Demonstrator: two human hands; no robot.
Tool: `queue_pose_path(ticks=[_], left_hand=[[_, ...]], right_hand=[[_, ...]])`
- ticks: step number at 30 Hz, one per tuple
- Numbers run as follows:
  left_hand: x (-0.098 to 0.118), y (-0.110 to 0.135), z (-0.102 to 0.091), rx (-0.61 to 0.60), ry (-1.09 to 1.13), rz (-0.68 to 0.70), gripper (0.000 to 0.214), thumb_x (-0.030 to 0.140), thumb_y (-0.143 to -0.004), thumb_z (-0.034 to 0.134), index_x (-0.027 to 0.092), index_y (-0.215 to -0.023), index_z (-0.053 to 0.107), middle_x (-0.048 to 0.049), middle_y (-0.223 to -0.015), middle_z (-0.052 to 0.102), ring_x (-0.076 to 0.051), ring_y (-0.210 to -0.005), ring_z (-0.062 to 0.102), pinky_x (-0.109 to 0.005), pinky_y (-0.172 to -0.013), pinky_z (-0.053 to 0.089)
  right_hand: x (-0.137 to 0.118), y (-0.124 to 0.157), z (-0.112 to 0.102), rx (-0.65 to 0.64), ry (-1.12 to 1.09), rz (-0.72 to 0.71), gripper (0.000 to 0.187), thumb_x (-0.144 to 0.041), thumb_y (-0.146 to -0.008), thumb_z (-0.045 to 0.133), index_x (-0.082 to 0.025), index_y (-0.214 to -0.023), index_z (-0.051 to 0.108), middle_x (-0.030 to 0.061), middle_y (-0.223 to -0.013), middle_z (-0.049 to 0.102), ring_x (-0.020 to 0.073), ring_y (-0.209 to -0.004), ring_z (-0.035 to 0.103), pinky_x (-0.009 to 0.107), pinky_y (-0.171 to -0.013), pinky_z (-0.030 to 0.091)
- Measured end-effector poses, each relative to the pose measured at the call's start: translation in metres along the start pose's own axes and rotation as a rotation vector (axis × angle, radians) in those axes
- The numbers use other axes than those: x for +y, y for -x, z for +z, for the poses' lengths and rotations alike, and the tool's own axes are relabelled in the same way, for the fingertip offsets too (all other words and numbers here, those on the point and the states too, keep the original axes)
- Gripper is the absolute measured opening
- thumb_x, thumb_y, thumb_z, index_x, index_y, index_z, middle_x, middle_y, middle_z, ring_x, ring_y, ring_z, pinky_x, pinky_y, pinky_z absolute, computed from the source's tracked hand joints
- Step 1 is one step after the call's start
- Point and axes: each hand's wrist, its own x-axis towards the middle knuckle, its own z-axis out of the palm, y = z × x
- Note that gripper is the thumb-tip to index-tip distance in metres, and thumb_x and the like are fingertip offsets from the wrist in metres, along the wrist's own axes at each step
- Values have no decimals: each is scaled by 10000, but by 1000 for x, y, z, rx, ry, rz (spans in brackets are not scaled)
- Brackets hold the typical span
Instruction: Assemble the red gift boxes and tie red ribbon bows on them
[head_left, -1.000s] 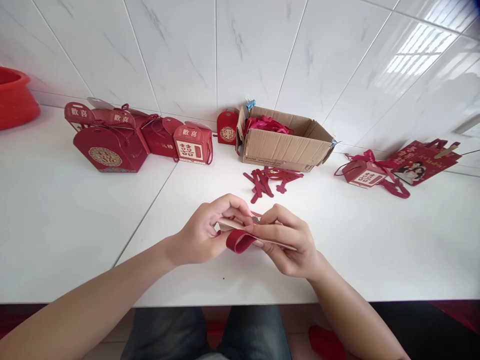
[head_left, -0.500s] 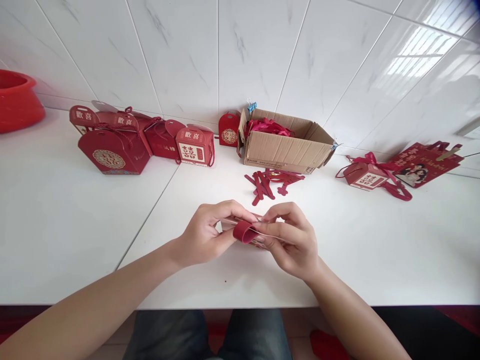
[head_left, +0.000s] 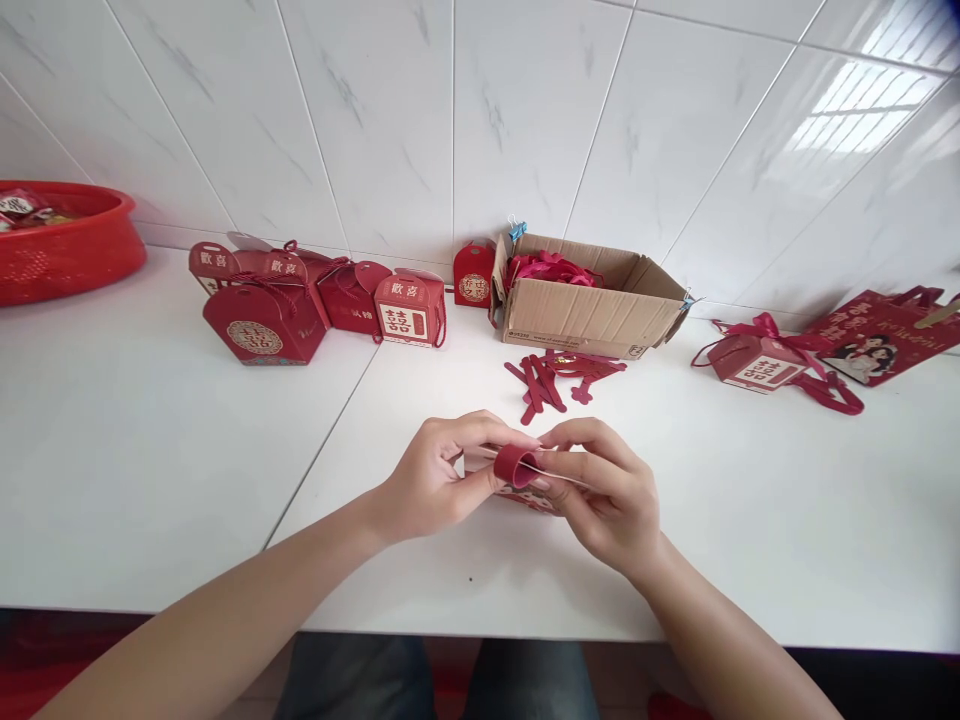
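Note:
A small paper gift box point(head_left: 525, 497) with a printed front stands on the white table between my hands, its top edges drawn together. A dark red strap point(head_left: 511, 463) curls into a loop above the box top. My left hand point(head_left: 442, 475) is closed around the left side of the top, thumb in front and forefinger behind, beside the loop. On the other side, my right hand point(head_left: 611, 490) pinches the box's top edge and the strap's end. Both hands' fingertips nearly meet, and they hide much of the box.
Loose red straps point(head_left: 541, 385) lie in front of a cardboard box point(head_left: 585, 315) containing red ribbons. Several red gift boxes point(head_left: 274, 325) stand at the back left, beside a red basin point(head_left: 71, 250). Rightward are a ribboned box point(head_left: 757, 365) and a red bag point(head_left: 870, 345).
The view has turned leftward, showing more of the red basin. My hands keep nearly the same grip on the gift box, and the strap loop looks a little rounder.

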Motion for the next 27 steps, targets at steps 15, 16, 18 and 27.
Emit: queue_pose_path(ticks=[15,16,18,27], left_hand=[[5,-2,3,17,51,-150,106,161,-809,682,152,-908,721,-77,-897,718,-177,-853,690,-289,-762,589],[5,-1,3,28,48,-135,96,155,-806,686,158,-896,722,-73,-894,716,-173,-853,688,-290,-770,587],[4,-1,3,43,55,-102,73,142,-795,696,171,-857,722,-67,-906,714,-174,-879,686,-292,-792,586],[1,-7,6,118,-68,16,38,168,-817,687,176,-834,719,-61,-908,726,-167,-913,684,-259,-814,571]], right_hand=[[5,4,5,106,9,74,114,-112,-794,701,-201,-865,708,39,-782,655,166,-734,672,290,-601,592],[4,4,5,108,11,82,105,-113,-789,707,-196,-854,706,39,-779,654,163,-731,671,284,-596,589],[3,4,6,110,12,89,93,-118,-788,709,-192,-845,700,38,-774,654,160,-728,670,278,-595,586],[7,3,8,134,31,134,68,-141,-781,712,-185,-778,661,23,-745,628,139,-666,632,267,-555,548]])
